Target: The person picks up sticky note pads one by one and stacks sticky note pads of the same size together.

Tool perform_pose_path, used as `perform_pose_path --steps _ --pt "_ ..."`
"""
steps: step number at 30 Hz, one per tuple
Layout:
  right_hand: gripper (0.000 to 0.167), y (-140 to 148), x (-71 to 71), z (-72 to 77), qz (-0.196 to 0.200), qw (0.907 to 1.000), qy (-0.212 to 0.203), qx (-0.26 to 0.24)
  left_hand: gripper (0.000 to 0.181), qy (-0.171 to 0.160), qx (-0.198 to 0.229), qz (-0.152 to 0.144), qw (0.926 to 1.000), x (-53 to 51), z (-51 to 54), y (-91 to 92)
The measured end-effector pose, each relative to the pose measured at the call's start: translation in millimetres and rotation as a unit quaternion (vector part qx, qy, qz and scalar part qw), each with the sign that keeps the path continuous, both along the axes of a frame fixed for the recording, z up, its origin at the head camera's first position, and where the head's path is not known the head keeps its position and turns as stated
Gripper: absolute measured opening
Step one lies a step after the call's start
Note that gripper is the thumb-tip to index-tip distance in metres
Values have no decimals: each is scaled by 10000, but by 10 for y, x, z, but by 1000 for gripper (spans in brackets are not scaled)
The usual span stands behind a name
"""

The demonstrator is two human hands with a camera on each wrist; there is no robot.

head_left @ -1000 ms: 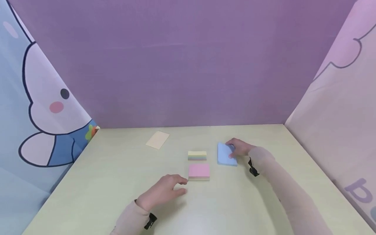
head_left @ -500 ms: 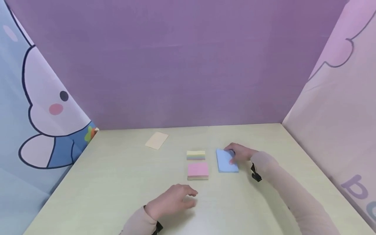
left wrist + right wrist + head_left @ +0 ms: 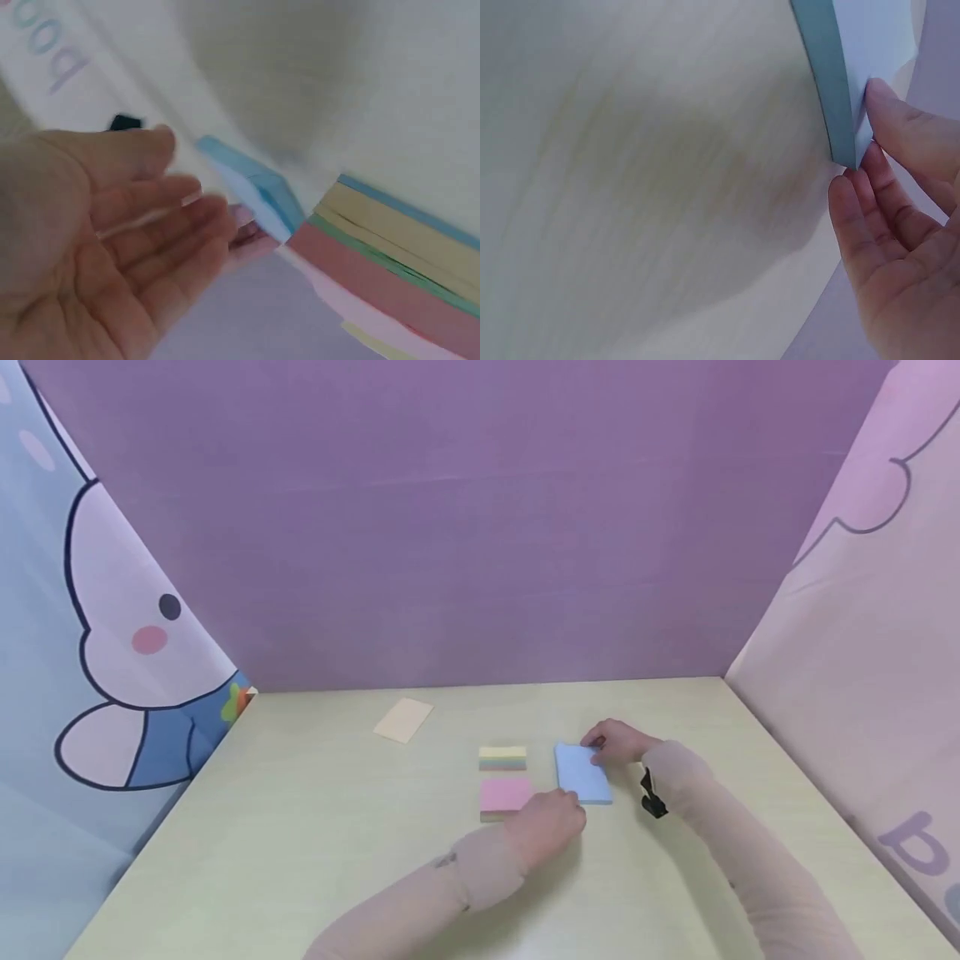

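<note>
A blue sticky note pad (image 3: pixel 579 774) lies to the right of two smaller pads in the head view. My right hand (image 3: pixel 619 742) pinches its far right corner, thumb over the top and fingers at the edge in the right wrist view. My left hand (image 3: pixel 546 823) is near the pad's front left corner, fingers relaxed in the left wrist view; whether it touches the pad cannot be told. That hand partly covers a pink-topped block of sticky notes (image 3: pixel 506 793), whose layered colours (image 3: pixel 397 247) show in the left wrist view.
A yellow-topped striped pad (image 3: pixel 502 758) sits just behind the pink block. A single cream note (image 3: pixel 403 720) lies at the back left of the pale table (image 3: pixel 315 827). A purple panel (image 3: pixel 480 543) stands behind, with printed cloths at both sides.
My left hand has moved right, past the front of the pink block to the blue pad's near corner. The blue pad has come slightly nearer, with my right hand at its corner.
</note>
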State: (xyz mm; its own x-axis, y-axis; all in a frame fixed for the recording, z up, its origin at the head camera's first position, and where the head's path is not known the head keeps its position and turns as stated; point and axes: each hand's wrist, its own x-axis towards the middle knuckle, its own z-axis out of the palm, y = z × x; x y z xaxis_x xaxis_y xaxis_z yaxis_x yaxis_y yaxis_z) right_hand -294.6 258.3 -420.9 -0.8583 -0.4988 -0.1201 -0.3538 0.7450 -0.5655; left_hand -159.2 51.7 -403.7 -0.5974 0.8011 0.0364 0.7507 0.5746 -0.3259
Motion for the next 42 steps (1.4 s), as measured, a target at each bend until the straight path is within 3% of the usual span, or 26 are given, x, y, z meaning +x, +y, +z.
perform_pose_path --steps 2,5,10,14,21,31,42 --pt "26 14 -52 -46 210 9996 98 -133 10 206 -341 283 9988 -64 -87 120" --pt "26 19 -65 -66 307 9993 170 -129 13 533 -782 417 9946 -147 -201 260" --pt "26 -27 19 -20 -107 9999 94 -40 15 800 -1047 361 9906 -229 -249 395" --pt "27 -61 58 -8 -247 9994 206 90 14 664 -989 451 9919 -261 -248 410" --pt "28 -63 73 -41 -374 9992 128 13 15 800 -850 223 9929 -259 -262 363" --pt "27 -85 139 -12 -199 9995 227 -95 14 977 -569 83 9936 -221 -270 314" --pt "29 -91 204 -21 -225 9995 83 -213 14 754 -468 170 9959 -171 -284 294"
